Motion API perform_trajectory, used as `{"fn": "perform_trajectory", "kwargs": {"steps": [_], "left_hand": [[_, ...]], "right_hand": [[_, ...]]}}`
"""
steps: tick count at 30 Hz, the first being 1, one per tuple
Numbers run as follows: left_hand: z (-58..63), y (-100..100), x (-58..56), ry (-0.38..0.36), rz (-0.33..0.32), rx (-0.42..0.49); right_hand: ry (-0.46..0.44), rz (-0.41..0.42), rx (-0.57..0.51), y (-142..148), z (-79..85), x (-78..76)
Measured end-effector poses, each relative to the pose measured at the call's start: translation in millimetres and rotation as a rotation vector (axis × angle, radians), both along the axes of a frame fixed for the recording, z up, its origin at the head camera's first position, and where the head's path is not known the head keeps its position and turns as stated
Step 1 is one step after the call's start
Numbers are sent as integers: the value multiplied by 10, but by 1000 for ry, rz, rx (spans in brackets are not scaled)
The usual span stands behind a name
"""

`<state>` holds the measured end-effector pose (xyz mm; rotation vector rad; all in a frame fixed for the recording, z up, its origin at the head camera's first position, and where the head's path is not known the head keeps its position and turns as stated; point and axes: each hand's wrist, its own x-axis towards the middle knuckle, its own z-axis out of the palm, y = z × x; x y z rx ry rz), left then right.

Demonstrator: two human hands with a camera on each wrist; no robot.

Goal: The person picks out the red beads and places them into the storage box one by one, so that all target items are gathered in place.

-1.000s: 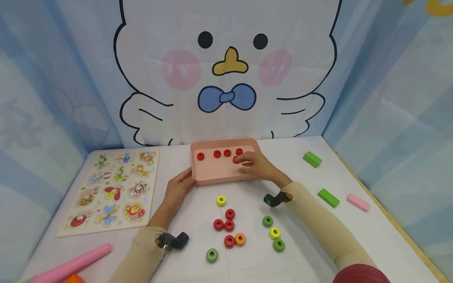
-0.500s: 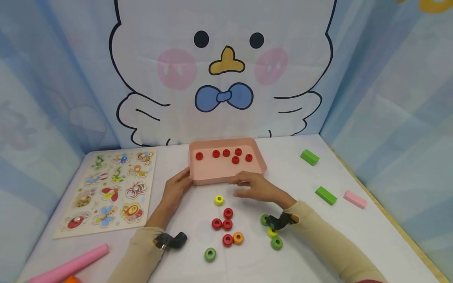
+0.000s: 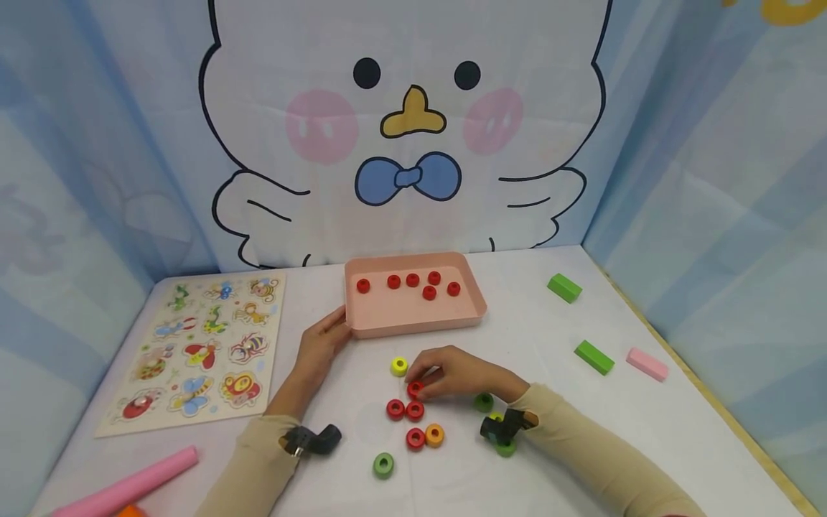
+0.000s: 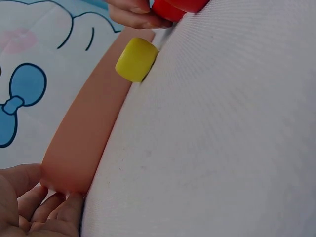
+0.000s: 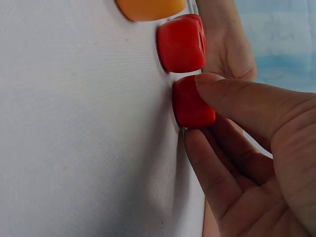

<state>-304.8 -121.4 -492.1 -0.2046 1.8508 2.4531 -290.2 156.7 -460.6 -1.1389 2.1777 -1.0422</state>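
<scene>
My right hand (image 3: 452, 373) pinches a red bead (image 5: 190, 106) between thumb and forefinger, low over the white tabletop. Two more red beads (image 3: 405, 410) lie just beside it, with another red bead (image 3: 416, 439) and an orange bead (image 3: 435, 435) nearer me. A yellow bead (image 3: 399, 366) sits close to my right fingertips. My left hand (image 3: 321, 350) holds the near left corner of the shallow pink tray (image 3: 400, 314), thumb and fingertips against its end in the left wrist view. Several red beads (image 3: 413, 280) rest inside the tray.
An insect puzzle board (image 3: 200, 352) lies at left, with a pink stick (image 3: 129, 485) nearer me. A green bead (image 3: 383, 465) lies in front; other green and yellow beads are partly under my right wrist. Green blocks (image 3: 594, 357) and a pink block (image 3: 647, 364) lie at right.
My right hand has let go of a red bead in the tray, come back toward me and taken hold of another red bead on the table. My left hand stays at the tray corner.
</scene>
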Motion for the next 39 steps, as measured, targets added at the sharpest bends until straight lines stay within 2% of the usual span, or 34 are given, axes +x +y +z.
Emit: {"fn": "perform_trajectory", "kwargs": {"steps": [5,11,17,24,32,39], "left_hand": [[-14,-8,-2,21,-5,9],[-31,-29,1,26,-3,-5],[-59,-42,9,19,4,6],[-60,-54,5,13,6,-11],[-58,-17,2,18,9,-19],[-25,10,-5,37,16,-54]], "right_hand": [[10,-8,12,-16,37,-34],[37,-43,-19,-49,178,-183],[139,-101,-17,-169,342,-418],[254,-223,48,-453,492,-784],[226,-266,149,-768,431,-1203],[215,-265,211,-869,366,-1356]]}}
